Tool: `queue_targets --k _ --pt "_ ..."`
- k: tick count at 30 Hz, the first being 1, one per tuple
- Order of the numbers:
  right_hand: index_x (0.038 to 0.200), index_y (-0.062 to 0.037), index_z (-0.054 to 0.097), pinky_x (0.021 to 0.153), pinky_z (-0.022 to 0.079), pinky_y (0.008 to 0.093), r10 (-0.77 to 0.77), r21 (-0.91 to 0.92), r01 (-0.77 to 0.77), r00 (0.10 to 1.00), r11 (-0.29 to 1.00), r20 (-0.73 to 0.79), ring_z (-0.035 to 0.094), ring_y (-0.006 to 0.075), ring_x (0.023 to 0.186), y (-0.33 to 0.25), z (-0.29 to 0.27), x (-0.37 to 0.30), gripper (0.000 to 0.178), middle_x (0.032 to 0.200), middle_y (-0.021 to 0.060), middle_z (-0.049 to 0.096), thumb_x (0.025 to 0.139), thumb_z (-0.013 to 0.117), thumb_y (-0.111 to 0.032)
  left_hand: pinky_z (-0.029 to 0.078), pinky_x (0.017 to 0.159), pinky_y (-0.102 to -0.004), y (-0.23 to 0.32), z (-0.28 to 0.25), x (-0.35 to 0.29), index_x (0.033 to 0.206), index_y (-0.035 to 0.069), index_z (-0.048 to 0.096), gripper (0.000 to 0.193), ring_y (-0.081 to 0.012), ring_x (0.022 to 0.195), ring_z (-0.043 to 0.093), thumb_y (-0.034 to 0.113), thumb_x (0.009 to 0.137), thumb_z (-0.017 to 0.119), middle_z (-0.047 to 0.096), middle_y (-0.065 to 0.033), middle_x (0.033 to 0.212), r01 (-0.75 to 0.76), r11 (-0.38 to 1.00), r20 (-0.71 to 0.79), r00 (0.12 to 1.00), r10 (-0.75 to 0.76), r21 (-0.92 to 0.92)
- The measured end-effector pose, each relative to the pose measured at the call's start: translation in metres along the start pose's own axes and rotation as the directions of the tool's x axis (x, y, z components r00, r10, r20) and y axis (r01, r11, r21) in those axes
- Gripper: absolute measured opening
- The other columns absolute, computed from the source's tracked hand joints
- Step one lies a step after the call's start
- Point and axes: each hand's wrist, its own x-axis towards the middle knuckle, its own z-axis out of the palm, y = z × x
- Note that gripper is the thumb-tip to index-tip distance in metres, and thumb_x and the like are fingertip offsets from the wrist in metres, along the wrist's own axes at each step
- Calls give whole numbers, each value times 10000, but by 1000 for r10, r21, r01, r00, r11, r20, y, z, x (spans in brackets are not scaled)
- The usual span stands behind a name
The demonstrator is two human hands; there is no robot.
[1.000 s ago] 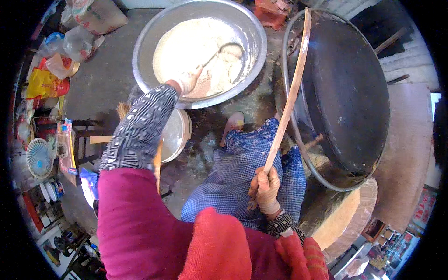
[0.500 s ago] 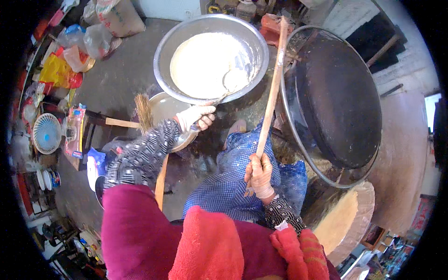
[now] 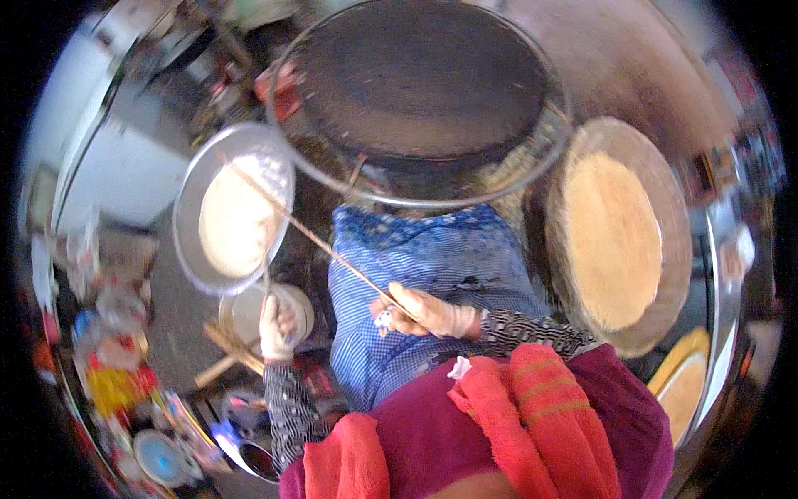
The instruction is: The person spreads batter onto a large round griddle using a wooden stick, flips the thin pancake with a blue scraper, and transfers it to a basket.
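Observation:
My gloved left hand (image 3: 277, 328) is closed round the handle of a ladle (image 3: 265, 276), whose head reaches into a wide metal bowl (image 3: 184, 241) of pale, creamy batter (image 3: 235, 223). Over my lap, which a blue checked apron (image 3: 432, 258) covers, my gloved right hand (image 3: 426, 313) grips a long thin wooden stick (image 3: 322, 245). The stick slants up to the left, its far end over the bowl. Ahead of me lies a large round black griddle (image 3: 420, 79) with a metal ring (image 3: 391, 200) about it; neither hand touches it.
To the right stands a big round tray (image 3: 673, 266) bearing a pale yellow flat round (image 3: 611, 241). A pale basin (image 3: 299, 309) and wooden handles (image 3: 226, 359) are beside my left hand. Plastic bags (image 3: 116, 382) and a small fan (image 3: 162, 457) lie at lower left.
The view has swung right, bringing the griddle to the front and the bowl to the left. The stick, upright before, now slants left across my lap. Both hands keep their holds.

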Motion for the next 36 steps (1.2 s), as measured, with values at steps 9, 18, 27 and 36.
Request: queue_targets --k 9,18,27,36 --pt "1015 -42 516 503 487 263 -238 -18 250 892 968 -384 590 131 563 -4 -37 -104 146 714 43 609 948 572 -159 356 382 -182 53 -36 -39 972 66 523 185 -38 475 351 241 1025 494 443 18 705 -41 982 246 965 86 -183" --pt "1047 6 536 550 504 337 -726 -554 476 357 683 -588 625 215 654 -65 -149 36 268 766 84 627 974 539 -251 266 348 -138 13 166 -89 1439 109 379 456 1 476 362 241 1020 502 464 25 739 -418 847 343 888 305 328" --pt "1041 5 560 829 480 464 -747 -782 -360 267 508 -609 592 383 914 -66 -176 5 373 864 201 633 908 575 -343 513 660 -424 -18 200 10 1501 165 325 647 -340 755 577 11 914 548 556 -166 926 -766 -560 949 254 187 316" --pt "1071 -16 576 889 470 470 -761 -797 -369 278 479 -586 578 412 959 -81 -202 -28 380 981 250 619 879 602 -343 519 580 -459 -9 225 66 1438 232 428 659 -357 722 615 21 839 602 541 -168 896 -491 -864 972 233 -9 110"
